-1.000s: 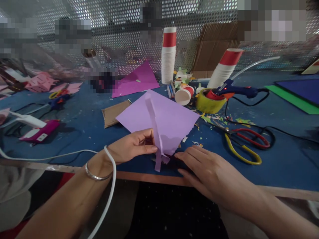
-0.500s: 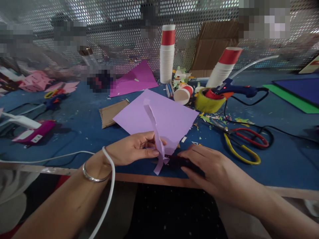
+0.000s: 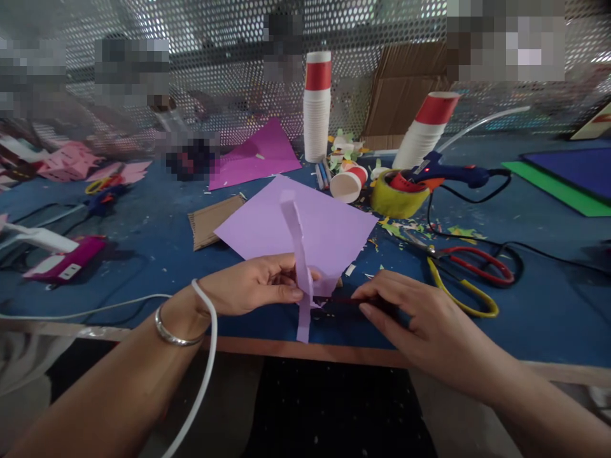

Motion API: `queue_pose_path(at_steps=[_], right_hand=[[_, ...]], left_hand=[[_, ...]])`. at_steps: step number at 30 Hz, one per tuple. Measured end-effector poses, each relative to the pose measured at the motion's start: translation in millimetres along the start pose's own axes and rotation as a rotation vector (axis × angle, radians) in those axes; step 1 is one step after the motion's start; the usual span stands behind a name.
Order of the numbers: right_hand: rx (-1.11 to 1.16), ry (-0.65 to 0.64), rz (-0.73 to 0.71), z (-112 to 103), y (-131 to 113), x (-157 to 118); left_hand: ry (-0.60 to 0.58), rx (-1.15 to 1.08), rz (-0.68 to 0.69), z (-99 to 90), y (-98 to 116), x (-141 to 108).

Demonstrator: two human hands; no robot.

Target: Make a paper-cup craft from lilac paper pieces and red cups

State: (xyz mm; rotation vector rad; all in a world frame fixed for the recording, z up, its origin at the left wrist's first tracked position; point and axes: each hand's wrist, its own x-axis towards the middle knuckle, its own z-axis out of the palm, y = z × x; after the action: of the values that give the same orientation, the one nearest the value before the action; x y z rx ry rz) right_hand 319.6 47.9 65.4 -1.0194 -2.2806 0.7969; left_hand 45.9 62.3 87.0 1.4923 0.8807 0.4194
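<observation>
My left hand is closed, pinching a narrow lilac paper strip between thumb and fingers. The strip stands up from the grip, and its lower end hangs below, near the table's front edge. My right hand is closed on a thin dark tool of a kind I cannot make out. Its tip reaches left to the strip, just beside my left fingertips. Behind the hands, a lilac paper sheet lies flat on the blue table, turned cornerwise.
Scissors with red and yellow handles lie right of my right hand. Behind them, a blue glue gun rests on a yellow tape roll. Stacked paper cups stand at the back. A white cable crosses my left wrist.
My right hand has closed in a pinch, and the dark tool now shows more plainly against the strip. The strip's lower end has straightened downward. My left hand keeps its grip.
</observation>
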Motion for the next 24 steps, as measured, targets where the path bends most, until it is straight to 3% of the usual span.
queue_pose_path(at_steps=[5, 12, 21, 24], right_hand=[[-0.044, 0.015, 0.057, -8.0, 5.2, -15.4], [-0.165, -0.048, -0.046, 6.6, 5.5, -16.4], [-0.212, -0.016, -0.017, 18.5, 3.5, -24.0], [-0.218, -0.021, 0.017, 20.6, -0.1, -21.1]], left_hand=[[0.019, 0.032, -0.031, 2.3, 1.3, 0.4], [0.125, 0.064, -0.031, 8.2, -2.5, -0.2], [0.275, -0.166, 0.051, 5.7, -20.7, -2.3], [0.242, -0.184, 0.075, 4.2, -22.3, -1.7]])
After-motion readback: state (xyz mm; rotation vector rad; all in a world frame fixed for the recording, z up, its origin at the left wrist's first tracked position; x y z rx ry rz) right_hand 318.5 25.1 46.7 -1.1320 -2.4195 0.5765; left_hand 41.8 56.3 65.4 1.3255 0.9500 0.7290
